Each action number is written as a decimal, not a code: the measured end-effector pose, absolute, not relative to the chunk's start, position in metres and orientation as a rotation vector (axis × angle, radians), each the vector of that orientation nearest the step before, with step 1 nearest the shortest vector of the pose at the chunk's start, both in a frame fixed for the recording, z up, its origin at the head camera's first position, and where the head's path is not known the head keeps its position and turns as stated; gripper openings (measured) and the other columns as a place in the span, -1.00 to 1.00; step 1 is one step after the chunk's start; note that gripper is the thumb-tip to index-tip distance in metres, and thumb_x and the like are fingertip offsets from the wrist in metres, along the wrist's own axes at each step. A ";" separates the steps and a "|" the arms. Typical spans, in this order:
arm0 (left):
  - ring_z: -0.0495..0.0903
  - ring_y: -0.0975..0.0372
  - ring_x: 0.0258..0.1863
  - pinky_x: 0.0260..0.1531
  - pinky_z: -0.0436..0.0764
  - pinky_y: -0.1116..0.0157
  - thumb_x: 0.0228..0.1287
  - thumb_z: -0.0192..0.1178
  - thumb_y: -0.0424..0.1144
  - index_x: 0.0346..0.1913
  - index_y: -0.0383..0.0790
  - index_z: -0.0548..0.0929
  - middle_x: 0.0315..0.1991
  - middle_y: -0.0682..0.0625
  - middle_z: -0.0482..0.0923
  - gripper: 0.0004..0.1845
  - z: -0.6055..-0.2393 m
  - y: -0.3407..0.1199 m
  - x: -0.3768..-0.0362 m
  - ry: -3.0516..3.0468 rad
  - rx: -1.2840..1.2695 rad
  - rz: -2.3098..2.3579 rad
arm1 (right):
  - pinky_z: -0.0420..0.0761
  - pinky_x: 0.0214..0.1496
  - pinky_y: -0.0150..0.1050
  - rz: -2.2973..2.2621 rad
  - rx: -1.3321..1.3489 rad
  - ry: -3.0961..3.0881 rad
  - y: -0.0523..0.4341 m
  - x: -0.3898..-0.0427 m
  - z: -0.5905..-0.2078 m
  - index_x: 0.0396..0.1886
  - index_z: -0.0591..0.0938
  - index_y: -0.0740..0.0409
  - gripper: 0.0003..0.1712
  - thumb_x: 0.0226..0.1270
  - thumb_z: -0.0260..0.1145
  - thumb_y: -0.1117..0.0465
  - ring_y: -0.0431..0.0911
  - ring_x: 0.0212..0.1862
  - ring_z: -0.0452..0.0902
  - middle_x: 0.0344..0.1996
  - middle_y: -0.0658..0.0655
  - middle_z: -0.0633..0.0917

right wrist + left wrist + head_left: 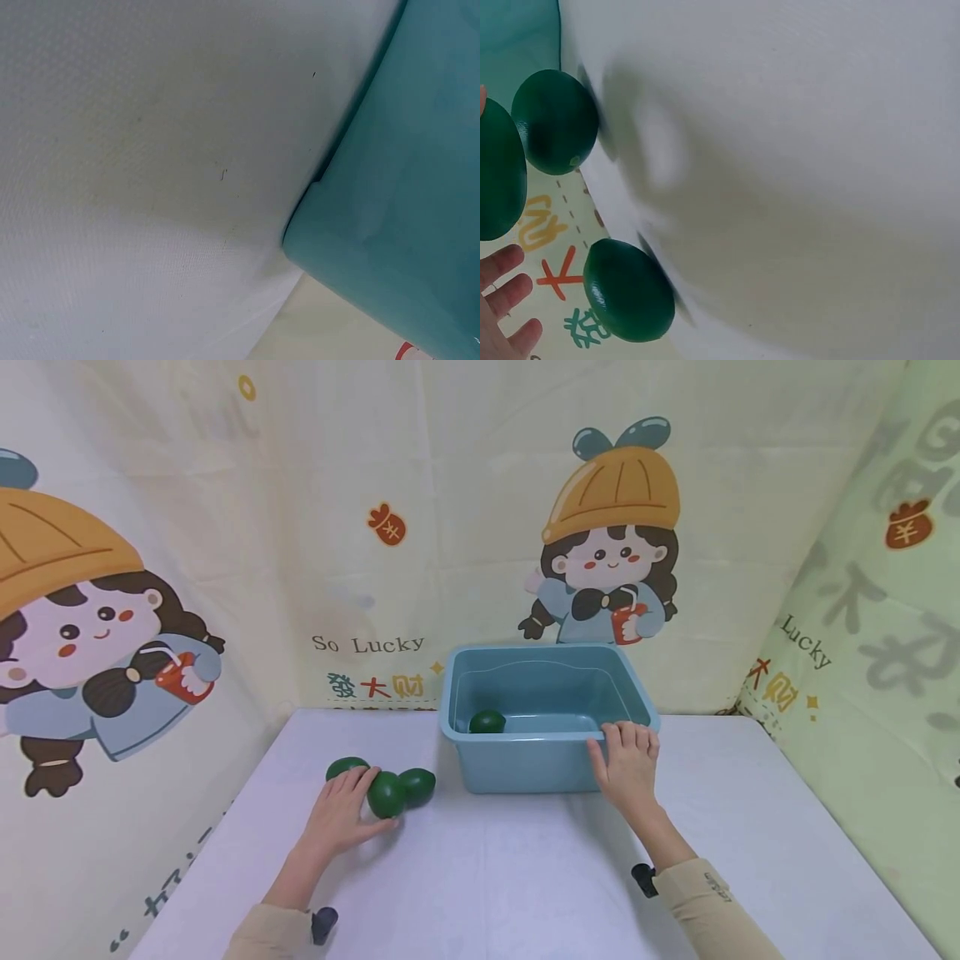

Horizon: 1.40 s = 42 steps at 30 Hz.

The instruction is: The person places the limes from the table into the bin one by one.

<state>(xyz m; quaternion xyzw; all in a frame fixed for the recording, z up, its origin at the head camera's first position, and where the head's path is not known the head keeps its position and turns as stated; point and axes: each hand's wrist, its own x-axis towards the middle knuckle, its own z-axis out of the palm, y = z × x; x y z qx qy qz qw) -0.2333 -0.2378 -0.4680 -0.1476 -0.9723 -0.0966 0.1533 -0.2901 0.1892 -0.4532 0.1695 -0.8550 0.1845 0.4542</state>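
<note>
**Two hands, one tub, four green fruits**

Left hand (341, 810): forearm in a beige sleeve reaches forward over the white tabletop (495, 877). The palm faces down, fingers nearly straight and slightly spread, and the thumb side lies against the middle dark green oval fruit (387, 794). Fingers are not curled round it, so the hand is open and touching rather than gripping. In the left wrist view the fingertips (506, 296) show at the lower left edge, extended and apart.

Right hand (628, 764): forearm in a matching sleeve angles in from the lower right. The fingers hook over the near rim of the blue rectangular plastic tub (525, 764) at its right corner, with the thumb against the outer front wall (a clamp on the rim between fingers and thumb). The right wrist view shows only the tub's outer wall (405, 202) and the tabletop.

Tub contents: one dark green round fruit (487, 722), lying on the floor in the near left corner.

On the table, left of the tub: three fruits in a close row, the middle one flanked by the left green fruit (343, 767), partly hidden behind the fingers, and the right green fruit (420, 785), touching the middle one.

Backdrop: cartoon-printed cloth (360, 568) behind the table.
</note>
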 end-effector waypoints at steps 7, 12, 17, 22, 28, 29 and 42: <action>0.25 -0.06 0.18 0.17 0.20 -0.06 -0.15 0.26 0.28 0.24 -0.28 0.33 0.15 -0.23 0.32 -0.06 -0.462 -0.232 -0.235 -2.807 -0.412 -0.285 | 0.05 0.00 0.16 0.458 0.419 -2.106 0.190 -0.290 -0.454 -0.21 0.43 0.31 -0.34 0.42 -0.28 -0.20 0.20 -0.14 0.17 -0.24 0.29 0.37; 0.26 -0.06 0.17 0.16 0.21 -0.07 -0.16 0.27 0.28 0.23 -0.28 0.33 0.15 -0.24 0.33 -0.06 -0.459 -0.230 -0.235 -2.800 -0.408 -0.279 | 0.05 0.00 0.17 0.464 0.419 -2.104 0.190 -0.290 -0.454 -0.22 0.43 0.32 -0.35 0.42 -0.27 -0.20 0.20 -0.14 0.17 -0.24 0.29 0.37; 0.28 -0.07 0.15 0.15 0.22 -0.06 -0.17 0.29 0.26 0.23 -0.30 0.34 0.13 -0.26 0.34 -0.06 -0.455 -0.228 -0.236 -2.779 -0.408 -0.283 | 0.04 0.00 0.17 0.463 0.414 -2.107 0.190 -0.290 -0.455 -0.22 0.43 0.32 -0.34 0.42 -0.28 -0.20 0.20 -0.14 0.17 -0.24 0.29 0.37; 0.29 -0.05 0.15 0.15 0.23 -0.06 -0.16 0.27 0.27 0.24 -0.29 0.33 0.13 -0.24 0.34 -0.06 -0.449 -0.225 -0.238 -2.786 -0.400 -0.269 | 0.04 0.00 0.17 0.466 0.412 -2.104 0.190 -0.290 -0.454 -0.22 0.43 0.32 -0.34 0.42 -0.28 -0.20 0.20 -0.14 0.18 -0.24 0.30 0.38; 0.29 -0.04 0.14 0.13 0.25 -0.07 -0.17 0.27 0.27 0.24 -0.28 0.33 0.13 -0.23 0.34 -0.05 -0.442 -0.222 -0.242 -2.775 -0.404 -0.251 | 0.05 -0.01 0.17 0.466 0.409 -2.106 0.190 -0.291 -0.454 -0.22 0.44 0.32 -0.33 0.41 -0.28 -0.21 0.20 -0.15 0.18 -0.25 0.30 0.38; 0.29 -0.05 0.14 0.13 0.25 -0.07 -0.17 0.28 0.27 0.24 -0.28 0.33 0.13 -0.24 0.34 -0.05 -0.441 -0.221 -0.242 -2.774 -0.404 -0.254 | 0.05 -0.01 0.17 0.465 0.408 -2.107 0.190 -0.291 -0.454 -0.22 0.44 0.32 -0.32 0.41 -0.28 -0.21 0.20 -0.15 0.18 -0.25 0.30 0.38; 0.26 -0.06 0.17 0.14 0.22 -0.08 -0.14 0.24 0.29 0.26 -0.27 0.29 0.17 -0.25 0.30 -0.05 -0.428 -0.221 -0.247 -2.796 -0.399 -0.227 | 0.05 -0.01 0.17 0.459 0.413 -2.095 0.190 -0.293 -0.457 -0.22 0.44 0.32 -0.34 0.41 -0.27 -0.21 0.20 -0.15 0.18 -0.25 0.29 0.38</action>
